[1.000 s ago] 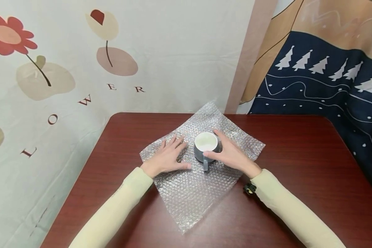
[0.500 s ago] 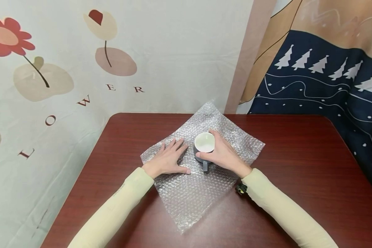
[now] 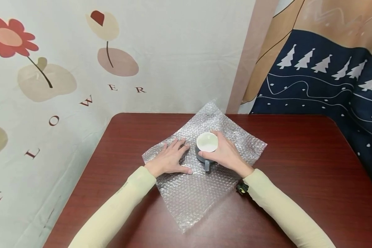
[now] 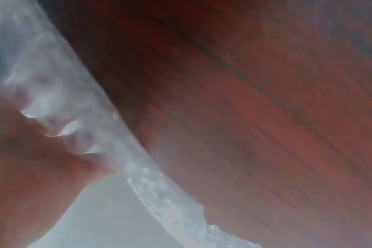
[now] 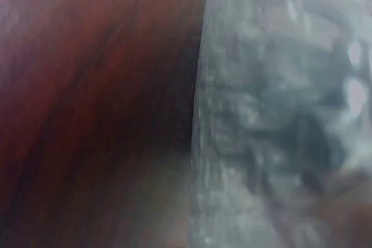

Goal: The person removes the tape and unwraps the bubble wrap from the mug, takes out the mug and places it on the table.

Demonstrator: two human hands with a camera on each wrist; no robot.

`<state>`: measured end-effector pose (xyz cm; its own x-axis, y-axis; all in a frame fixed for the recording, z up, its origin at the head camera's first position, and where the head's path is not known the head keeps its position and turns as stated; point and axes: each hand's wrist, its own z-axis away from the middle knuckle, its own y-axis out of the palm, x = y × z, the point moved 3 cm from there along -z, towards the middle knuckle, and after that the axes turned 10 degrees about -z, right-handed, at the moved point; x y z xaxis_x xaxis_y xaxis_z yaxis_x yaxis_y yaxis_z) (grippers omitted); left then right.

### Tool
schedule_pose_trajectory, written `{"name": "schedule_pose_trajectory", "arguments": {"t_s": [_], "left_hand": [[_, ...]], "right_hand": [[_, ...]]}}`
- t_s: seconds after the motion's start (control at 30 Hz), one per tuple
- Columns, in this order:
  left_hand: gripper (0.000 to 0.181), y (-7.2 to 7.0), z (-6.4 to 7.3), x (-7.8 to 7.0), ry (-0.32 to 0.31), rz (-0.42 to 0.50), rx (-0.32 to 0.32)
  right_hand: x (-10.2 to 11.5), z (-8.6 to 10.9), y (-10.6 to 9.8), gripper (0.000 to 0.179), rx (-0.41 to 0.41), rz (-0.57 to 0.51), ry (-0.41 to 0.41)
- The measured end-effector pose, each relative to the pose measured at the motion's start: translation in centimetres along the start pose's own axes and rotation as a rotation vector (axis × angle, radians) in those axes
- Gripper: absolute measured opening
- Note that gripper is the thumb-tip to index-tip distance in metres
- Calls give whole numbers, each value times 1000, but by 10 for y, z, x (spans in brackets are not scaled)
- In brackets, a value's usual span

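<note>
A dark grey mug (image 3: 207, 142) with a pale inside stands upright near the middle of a sheet of bubble wrap (image 3: 192, 203), its handle (image 3: 207, 166) facing the person. My right hand (image 3: 227, 154) grips the mug from its right side, the thumb across the near side and the fingers round the far side. Flat on the wrap, left of the mug, my left hand (image 3: 170, 158) rests with its fingers spread. In the left wrist view, the wrap (image 4: 110, 126) overlaps part of the hand. The right wrist view is blurred and shows mostly wrap (image 5: 232, 143) and tabletop.
The sheet lies turned like a diamond on a dark red wooden table (image 3: 297, 165), its far corner reaching the back edge. Behind the table hang a pale cloth (image 3: 179, 51) with flower prints and a navy cloth (image 3: 316, 86) with white trees.
My right hand has slid a little to the left and closed more fully round the mug. The left hand has stayed nearly in place on the wrap.
</note>
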<state>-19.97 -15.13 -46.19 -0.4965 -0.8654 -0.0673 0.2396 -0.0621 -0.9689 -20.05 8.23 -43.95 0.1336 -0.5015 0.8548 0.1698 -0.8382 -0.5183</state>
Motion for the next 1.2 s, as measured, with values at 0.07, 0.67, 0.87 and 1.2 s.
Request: {"name": "schedule_pose_trajectory", "arguments": {"t_s": [0.07,0.67,0.87,1.2], "left_hand": [[112,-1,-1,0,-2,-2,0],[111,0,-3,-1,-9,-22,16],[112,1,-3,-1,-4,-23,21],[112,-1,-3,-2,3,-31,28]], "right_hand": [[1,1,-2,101,-5,3,-1],[2,19,-39,98,-25,6,-34],[-1,29,-64,93,-35,-4,-53],[-11,49,-107,89,-94,9,-29]]}}
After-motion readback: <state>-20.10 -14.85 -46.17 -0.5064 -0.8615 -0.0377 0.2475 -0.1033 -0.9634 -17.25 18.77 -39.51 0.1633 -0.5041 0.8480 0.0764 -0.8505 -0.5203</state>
